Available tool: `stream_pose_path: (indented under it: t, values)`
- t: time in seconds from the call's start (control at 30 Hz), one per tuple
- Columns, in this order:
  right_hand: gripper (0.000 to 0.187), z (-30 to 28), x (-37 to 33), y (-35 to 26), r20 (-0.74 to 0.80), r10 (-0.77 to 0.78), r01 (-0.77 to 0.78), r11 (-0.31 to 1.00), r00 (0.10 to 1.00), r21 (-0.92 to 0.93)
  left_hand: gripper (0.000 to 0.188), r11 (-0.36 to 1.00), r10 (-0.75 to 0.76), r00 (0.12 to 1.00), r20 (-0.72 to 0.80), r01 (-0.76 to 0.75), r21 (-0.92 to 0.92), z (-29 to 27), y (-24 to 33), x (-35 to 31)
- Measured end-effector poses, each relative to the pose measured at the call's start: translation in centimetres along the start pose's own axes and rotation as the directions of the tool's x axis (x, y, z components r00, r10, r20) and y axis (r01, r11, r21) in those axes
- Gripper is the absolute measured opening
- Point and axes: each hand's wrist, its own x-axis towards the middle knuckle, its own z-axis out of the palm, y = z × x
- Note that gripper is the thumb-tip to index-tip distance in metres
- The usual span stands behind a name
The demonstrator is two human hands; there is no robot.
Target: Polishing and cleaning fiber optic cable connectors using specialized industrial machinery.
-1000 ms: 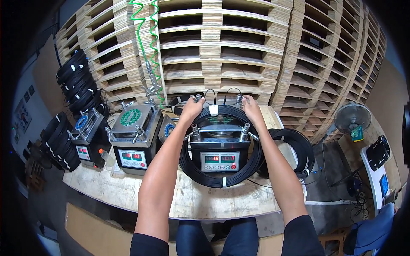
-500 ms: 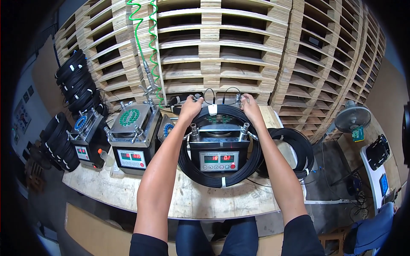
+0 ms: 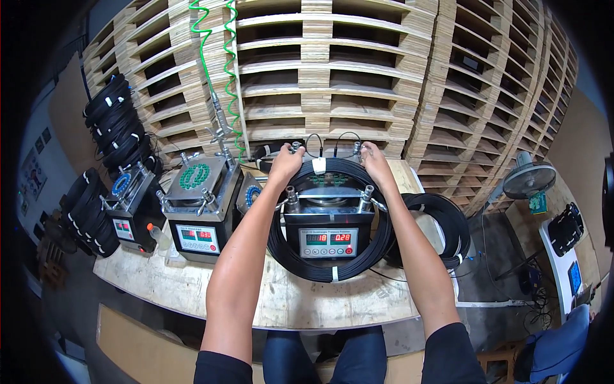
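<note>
A polishing machine [image 3: 327, 217] with a metal top plate and a lit red display stands at the middle of the bench. A large black cable coil [image 3: 334, 274], bound with white ties, rests upright around its front; thin leads rise from the coil behind it. My left hand [image 3: 287, 164] is closed around the metal clamp post [image 3: 296, 146] at the machine's back left corner. At the back right corner my right hand [image 3: 376, 165] is closed on the matching clamp post [image 3: 357, 148]. Two front clamp posts show beside my forearms. Part of the top plate is hidden behind the coil.
Two similar machines [image 3: 196, 198] stand to the left on the wooden bench [image 3: 307, 307], beside a small bottle [image 3: 157, 232]. More cable coils [image 3: 441, 214] lie at right and stack at far left. Wooden pallets [image 3: 332, 77] rise behind; a fan [image 3: 527, 176] stands right.
The red digits on the middle machine's display have changed. Both hands stay at the back clamp posts with hardly any visible movement.
</note>
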Motion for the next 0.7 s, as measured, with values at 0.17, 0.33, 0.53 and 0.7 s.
stream_pose_path:
  t: [0.17, 0.33, 0.53, 0.7]
  values:
    - [0.041, 0.2, -0.7, -1.4, -0.019, 0.030, -0.031, 0.999, 0.999, -0.027, 0.069, 0.998, 0.057, 0.997, -0.056, -0.058, -0.015, -0.2, -1.2, 0.4]
    - [0.039, -0.1, -1.4, -2.4, -0.094, -0.059, 0.046, 0.990, 0.994, -0.133, 0.066, 0.994, 0.074, 0.997, -0.031, -0.077, -0.081, -0.1, -1.3, 0.4]
    - [0.036, -0.2, -1.8, -3.4, 0.010, 0.067, -0.066, 0.998, 0.998, -0.009, 0.069, 0.992, 0.089, 0.996, 0.007, -0.088, -0.090, 0.0, -2.1, 1.4]
    - [0.033, -0.6, -1.6, -3.0, 0.043, 0.003, -0.002, 1.000, 0.999, -0.020, 0.071, 0.999, 0.014, 1.000, -0.016, -0.015, -0.036, 0.1, -1.0, 0.5]
